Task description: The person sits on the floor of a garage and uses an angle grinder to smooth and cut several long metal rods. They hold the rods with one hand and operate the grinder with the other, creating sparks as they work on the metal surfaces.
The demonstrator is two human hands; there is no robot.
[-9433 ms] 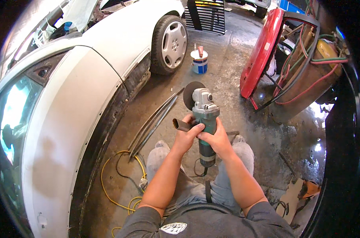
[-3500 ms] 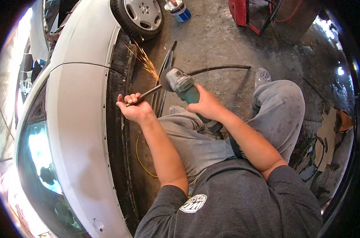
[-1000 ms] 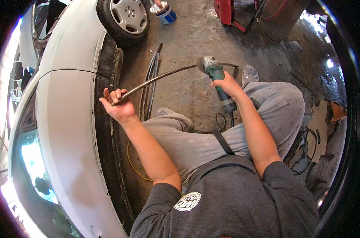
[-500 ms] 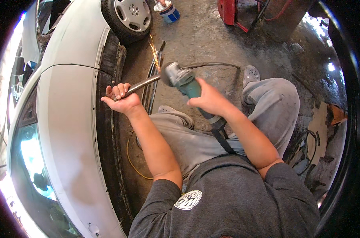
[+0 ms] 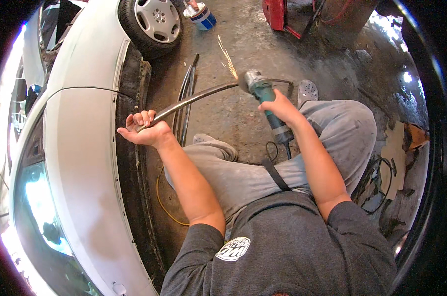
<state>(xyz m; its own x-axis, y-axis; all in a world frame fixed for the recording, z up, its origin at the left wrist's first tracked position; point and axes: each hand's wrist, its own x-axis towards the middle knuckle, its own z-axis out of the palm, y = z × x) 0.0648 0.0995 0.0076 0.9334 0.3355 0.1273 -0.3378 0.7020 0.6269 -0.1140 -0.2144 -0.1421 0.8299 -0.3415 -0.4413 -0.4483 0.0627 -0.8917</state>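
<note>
My left hand (image 5: 147, 129) is closed around the near end of a long, curved metal strip (image 5: 194, 98) that slants away to the right. In my right hand (image 5: 281, 107) is a teal angle grinder (image 5: 266, 93) with a silver head. Its disc meets the strip toward the far end, and yellow sparks (image 5: 227, 59) fly up and away from that spot. The disc itself is blurred. Beyond the grinder the strip's tip shows, near my shoe. More long dark strips (image 5: 185, 98) lie on the floor behind the held one.
A pale car body (image 5: 88, 133) with a wheel (image 5: 157, 22) fills the left side. At the far edge stands a white and blue can (image 5: 202, 18) with a hand at it. Red metal equipment (image 5: 273, 15) is beyond. Cardboard (image 5: 395, 153) and cables lie at right.
The grinder has moved right along the strip, toward its far end, and the sparks have shifted with it. My left hand still grips the near end.
</note>
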